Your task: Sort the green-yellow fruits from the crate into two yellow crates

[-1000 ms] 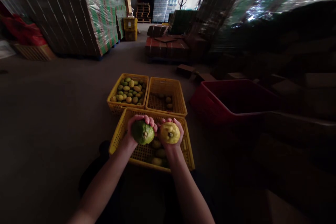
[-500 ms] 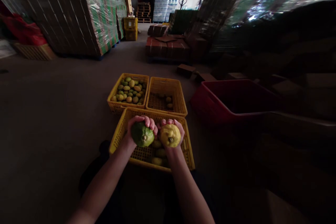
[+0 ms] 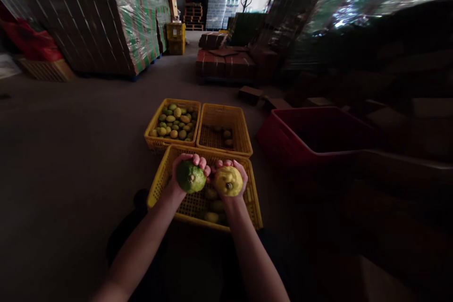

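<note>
My left hand (image 3: pixel 180 163) is closed around a green citrus fruit (image 3: pixel 191 177), its stem end turned toward me. Beside it my right hand (image 3: pixel 241 173) grips a yellow, bumpy citrus fruit (image 3: pixel 229 181) the same way. Both fruits are held side by side above the near yellow crate (image 3: pixel 159 179), with the fingertips of the two hands close together. Inside that crate lie several fruits (image 3: pixel 212 217), dim and partly hidden by my right wrist and the held fruit.
Beyond stand two more yellow crates: the left crate (image 3: pixel 152 142) holds many green and yellow fruits, the right crate (image 3: pixel 244 127) a few. A large red bin (image 3: pixel 293 137) sits at right. Brown cartons (image 3: pixel 226 63) and a wrapped pallet stack (image 3: pixel 134 23) stand farther back.
The green fruit in my left hand has tilted and shifted slightly up and left. The yellow fruit has risen a little too. Both stay in the same hands.
</note>
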The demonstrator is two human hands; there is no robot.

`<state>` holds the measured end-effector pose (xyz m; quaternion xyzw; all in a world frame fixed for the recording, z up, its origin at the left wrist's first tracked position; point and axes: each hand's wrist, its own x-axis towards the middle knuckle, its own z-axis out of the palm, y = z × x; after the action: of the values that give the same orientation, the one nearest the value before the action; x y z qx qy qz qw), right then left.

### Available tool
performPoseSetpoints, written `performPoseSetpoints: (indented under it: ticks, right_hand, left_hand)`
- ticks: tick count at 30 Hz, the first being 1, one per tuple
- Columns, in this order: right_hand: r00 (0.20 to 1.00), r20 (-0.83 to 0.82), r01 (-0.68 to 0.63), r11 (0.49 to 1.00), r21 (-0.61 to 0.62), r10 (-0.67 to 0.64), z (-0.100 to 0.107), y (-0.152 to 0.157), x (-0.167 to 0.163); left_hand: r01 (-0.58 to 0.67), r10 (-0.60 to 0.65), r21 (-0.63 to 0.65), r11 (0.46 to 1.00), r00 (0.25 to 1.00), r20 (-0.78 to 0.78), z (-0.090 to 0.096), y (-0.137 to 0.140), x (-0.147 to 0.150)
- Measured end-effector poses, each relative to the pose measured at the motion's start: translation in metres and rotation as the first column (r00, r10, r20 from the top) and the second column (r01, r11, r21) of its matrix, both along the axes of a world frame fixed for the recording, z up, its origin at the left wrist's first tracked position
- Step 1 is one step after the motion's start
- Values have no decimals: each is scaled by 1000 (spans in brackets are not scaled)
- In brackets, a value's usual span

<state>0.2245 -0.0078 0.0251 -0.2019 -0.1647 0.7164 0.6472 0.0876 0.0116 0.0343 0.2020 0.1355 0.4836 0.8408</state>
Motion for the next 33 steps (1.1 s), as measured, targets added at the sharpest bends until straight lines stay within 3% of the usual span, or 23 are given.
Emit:
performPoseSetpoints:
  ticks: [7, 14, 17, 20, 22, 25, 28, 33]
  right_hand:
    - [998, 65, -15, 999, 42, 12, -4, 1, 2]
    - [1000, 18, -10, 1000, 20, 10, 0, -1, 0]
    - [1000, -13, -11, 999, -38, 10, 4, -1, -2]
    - [996, -83, 24, 975, -223, -43, 6, 0, -6]
    - [985, -117, 82, 937, -340, -128, 5, 1, -10]
    - [965, -148, 153, 924, -350, -216, 0, -1, -15]
    - [967, -164, 146, 952, -268, -195, -8, -6, -16]
    - [993, -21, 114, 987, -115, -117, -20, -15, -14]
  left_hand:
    - [31, -28, 115, 993, 999, -26, -3, -2, 0]
    - [15, 5, 206, 978, 995, -98, -1, -6, -3]
    - [24, -19, 119, 993, 999, -43, 6, -8, -1]
    - [-32, 48, -132, 991, 991, 122, 12, -10, 6]
    - [-109, 183, -315, 943, 959, 216, 12, -9, 13]
    - [-218, 365, -486, 846, 902, 230, 8, -3, 21]
    - [-309, 439, -501, 808, 883, 163, 3, 1, 25]
    - [-423, 465, -307, 853, 882, 79, 0, 0, 24]
